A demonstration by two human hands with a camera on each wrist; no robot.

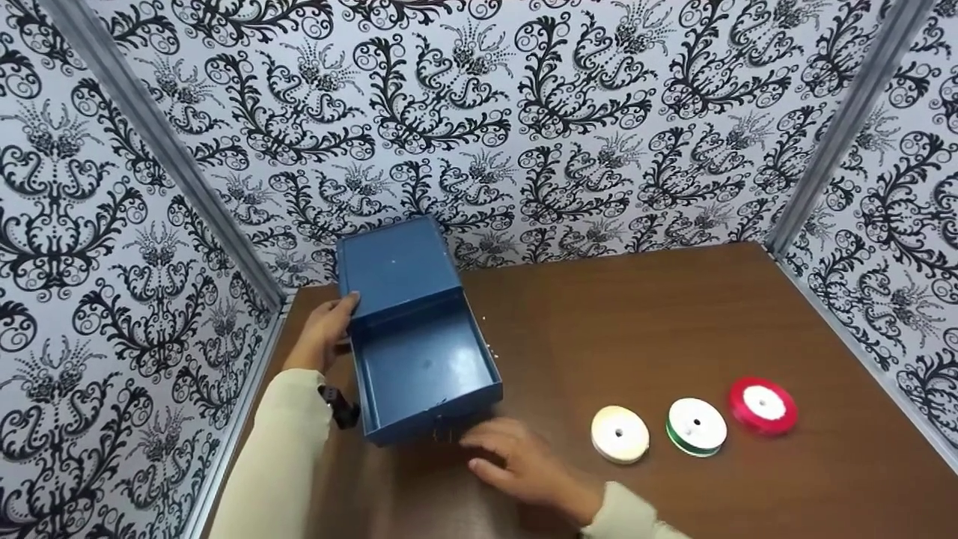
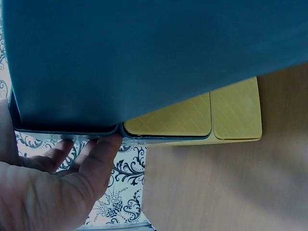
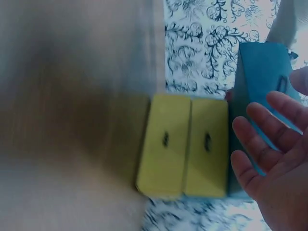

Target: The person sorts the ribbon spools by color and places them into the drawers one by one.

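A blue drawer unit (image 1: pixel 397 262) stands at the back left, its empty blue drawer (image 1: pixel 426 367) pulled out towards the front. My left hand (image 1: pixel 325 329) grips the unit's left side, thumb at the top edge; in the left wrist view the fingers of that hand (image 2: pixel 62 187) lie against the side below the blue drawer (image 2: pixel 144 57). My right hand (image 1: pixel 524 468), blurred, hovers by the drawer's front right corner, holding nothing. In the right wrist view its fingers are spread (image 3: pixel 284 159) near the blue drawer front (image 3: pixel 264 67), with two yellow drawer fronts (image 3: pixel 166 144) beside it.
Three ribbon spools lie on the brown table (image 1: pixel 636 322) at the right: a cream one (image 1: pixel 620 434), a white and green one (image 1: pixel 696 427) and a red one (image 1: pixel 763 406). Patterned walls (image 1: pixel 524 135) stand behind and at both sides.
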